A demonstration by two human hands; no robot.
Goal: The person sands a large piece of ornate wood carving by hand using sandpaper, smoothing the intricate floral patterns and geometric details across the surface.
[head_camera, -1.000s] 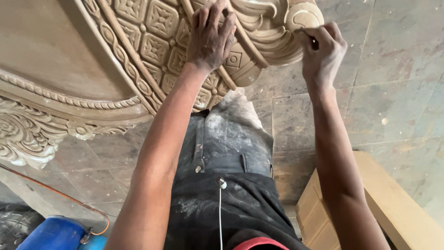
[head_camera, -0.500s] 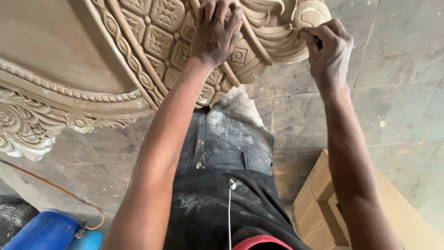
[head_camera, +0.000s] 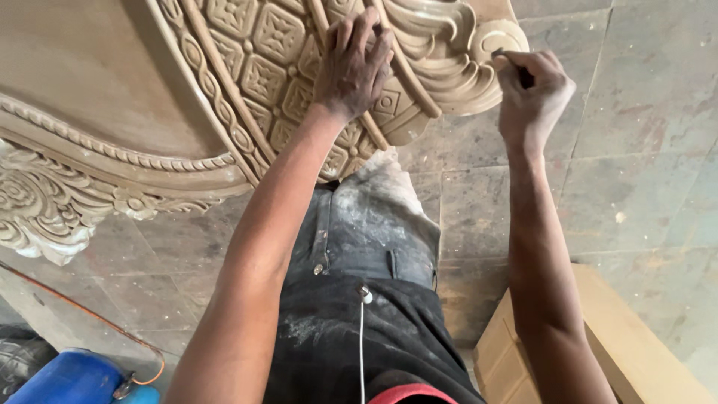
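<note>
With the left hand spread flat on the carved wooden panel and the right hand clenched on a small dark tool at the panel's scroll corner, a slip could gouge the scroll.

You have one view only, from the camera on your head, looking steeply down your body. It sits close over the pale carved wooden panel, with grey stone floor beyond.

Dusty grey stone-slab floor, daylight.
</note>
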